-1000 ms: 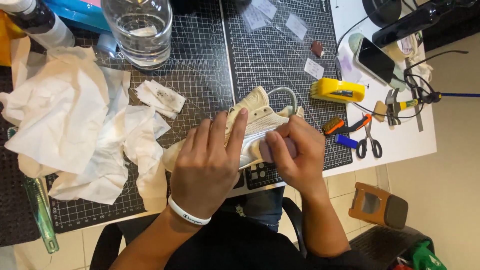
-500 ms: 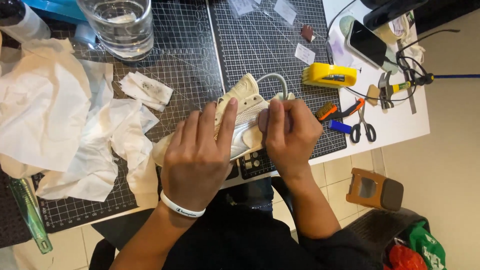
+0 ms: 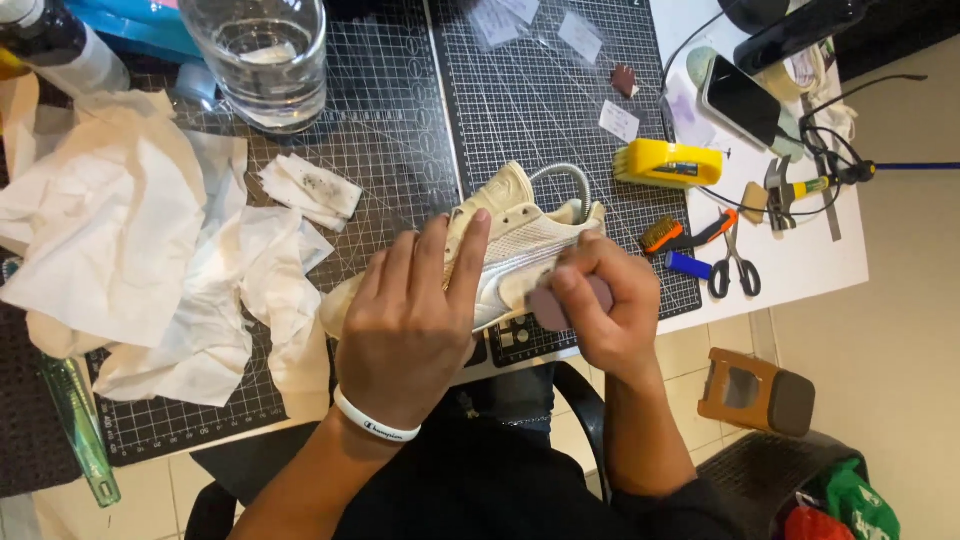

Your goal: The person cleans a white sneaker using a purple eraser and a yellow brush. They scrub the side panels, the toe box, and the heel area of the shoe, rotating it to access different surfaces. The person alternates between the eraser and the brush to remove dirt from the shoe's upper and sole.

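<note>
Left hand (image 3: 405, 320): lies flat over the shoe (image 3: 520, 235), fingers (image 3: 466, 255) stretched along its side and pressing it down; not curled round it.
Right hand (image 3: 600, 300): fingers closed on a small mauve pad (image 3: 552, 308), which touches the shoe's side.
Shoe: cream sneaker on its side at the near edge of the counter (image 3: 800, 265), toe under the left hand, heel loop pointing to the far side.
Mats: two dark gridded cutting mats (image 3: 540, 110) cover most of the counter; the shoe lies across their seam.
Left of the shoe: crumpled white tissues (image 3: 130, 250), some stained, spread to the left edge; one small soiled wad (image 3: 310, 188) just beyond the left hand.
Far side: a glass of water (image 3: 258, 55) stands upright; a bottle (image 3: 60, 45) near the far left corner.
Right of the shoe: a yellow block-shaped tool (image 3: 668, 163), a small brush (image 3: 662, 236) with an orange handle, scissors (image 3: 735, 265), a blue piece (image 3: 688, 265), all close to the right hand but apart from it.
Right edge: a phone (image 3: 745, 100) lying flat, black cables (image 3: 850, 120), small paper slips (image 3: 618, 120) on the mat.
Near left corner: a green toothbrush (image 3: 80, 430) on the mat's edge.
Room: pale tiled floor (image 3: 900, 300); a brown box (image 3: 755, 392) and a dark bin (image 3: 770, 480) beside the person's chair.
</note>
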